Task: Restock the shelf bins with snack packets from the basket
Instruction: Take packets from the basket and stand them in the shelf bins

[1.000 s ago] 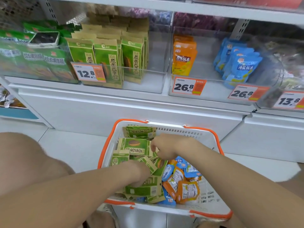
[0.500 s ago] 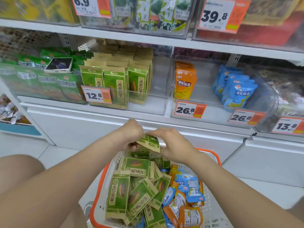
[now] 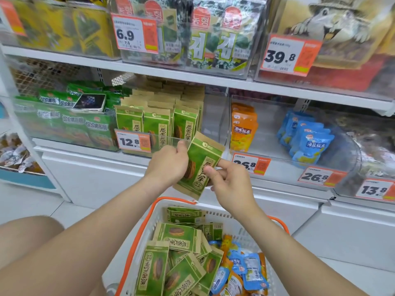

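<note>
Left hand [image 3: 168,163] and right hand [image 3: 230,184] both pinched one green packet [image 3: 201,163], tilted, just before the matching bin [image 3: 171,139], above the basket [image 3: 154,212]; I'd straighten it, then slot it upright beside the rows

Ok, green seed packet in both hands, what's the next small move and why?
Probably lift the packet over the front rim of the clear bin and stand it beside the matching upright packets; left hand and right hand hold it just before that rim.

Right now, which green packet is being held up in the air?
The tilted green packet: the left hand and right hand grip it above the basket. The others lie in the basket or stand in the shelf bin.
</note>
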`<state>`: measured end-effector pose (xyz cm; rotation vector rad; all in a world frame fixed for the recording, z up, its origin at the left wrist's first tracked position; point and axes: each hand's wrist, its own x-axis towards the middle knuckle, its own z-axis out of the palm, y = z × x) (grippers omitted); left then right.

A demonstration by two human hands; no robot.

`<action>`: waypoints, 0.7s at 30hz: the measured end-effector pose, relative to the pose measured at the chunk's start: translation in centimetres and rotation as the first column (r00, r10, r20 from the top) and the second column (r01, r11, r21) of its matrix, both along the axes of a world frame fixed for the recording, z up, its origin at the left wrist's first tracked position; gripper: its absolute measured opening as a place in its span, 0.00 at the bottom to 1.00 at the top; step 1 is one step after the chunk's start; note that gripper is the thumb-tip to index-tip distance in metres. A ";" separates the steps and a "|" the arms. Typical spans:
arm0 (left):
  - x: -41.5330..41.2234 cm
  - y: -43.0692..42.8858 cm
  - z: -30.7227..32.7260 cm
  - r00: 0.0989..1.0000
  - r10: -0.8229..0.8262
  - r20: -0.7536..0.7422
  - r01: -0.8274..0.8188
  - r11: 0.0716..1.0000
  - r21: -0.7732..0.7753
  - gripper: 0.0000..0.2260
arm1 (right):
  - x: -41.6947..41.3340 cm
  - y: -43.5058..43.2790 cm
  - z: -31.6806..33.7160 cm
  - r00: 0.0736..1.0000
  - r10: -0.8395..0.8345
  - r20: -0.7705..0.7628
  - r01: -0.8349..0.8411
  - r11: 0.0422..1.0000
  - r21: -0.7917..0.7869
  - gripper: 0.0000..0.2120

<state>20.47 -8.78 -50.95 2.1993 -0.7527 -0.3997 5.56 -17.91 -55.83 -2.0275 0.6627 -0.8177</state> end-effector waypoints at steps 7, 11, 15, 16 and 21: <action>3.1 0.2 3.0 0.982 -0.046 0.181 0.049 0.999 -0.010 0.06 | 1.9 -0.3 5.2 0.962 -0.129 0.241 0.170 0.973 -0.156 0.04; 4.9 0.5 3.5 0.920 -0.105 0.377 0.036 0.982 0.187 0.17 | 4.5 -2.2 7.4 0.951 -0.159 0.266 0.230 0.937 -0.264 0.04; 5.3 0.6 3.9 0.900 -0.188 0.394 0.046 0.938 0.343 0.20 | 7.6 -4.4 7.0 0.979 -0.200 0.027 0.199 0.934 -0.295 0.04; 5.4 0.7 4.0 0.903 -0.209 0.375 0.057 0.924 0.378 0.19 | 8.5 -4.8 6.7 0.977 -0.211 -0.032 0.193 0.937 -0.291 0.04; 5.8 0.8 4.0 0.905 -0.280 0.321 0.105 0.877 0.468 0.23 | 11.4 -5.8 5.9 0.905 -0.305 -0.297 0.250 0.945 -0.210 0.06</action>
